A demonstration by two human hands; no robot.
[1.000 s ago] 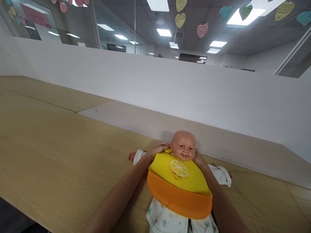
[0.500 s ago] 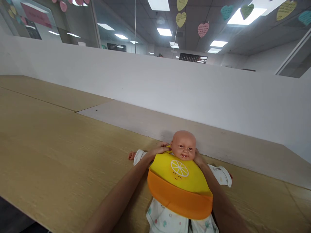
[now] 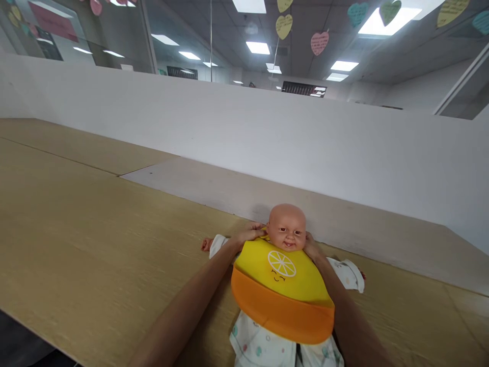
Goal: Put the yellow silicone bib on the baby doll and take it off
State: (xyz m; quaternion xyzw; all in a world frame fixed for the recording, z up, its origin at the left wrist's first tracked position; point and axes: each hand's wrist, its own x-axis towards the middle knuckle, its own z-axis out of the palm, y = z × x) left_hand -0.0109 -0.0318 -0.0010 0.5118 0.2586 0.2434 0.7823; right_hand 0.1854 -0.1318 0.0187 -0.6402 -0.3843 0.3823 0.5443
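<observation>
A baby doll (image 3: pixel 287 228) in a white patterned outfit lies on its back on the wooden table (image 3: pixel 95 239). A yellow bib (image 3: pixel 280 288) with a lemon slice print and an orange catch pocket covers its chest. My left hand (image 3: pixel 250 233) is at the left side of the doll's neck, fingers curled on the bib's strap. My right hand (image 3: pixel 311 248) is at the right side of the neck, mostly hidden behind the bib and the doll's head; its fingers seem closed on the other strap end.
A low white partition wall (image 3: pixel 267 137) runs along the far edge of the table. Paper hearts (image 3: pixel 318 43) hang from the ceiling beyond it. The table's near edge (image 3: pixel 46 334) is at lower left.
Both hands stay at the doll's neck with only tiny shifts; the view has drifted slightly.
</observation>
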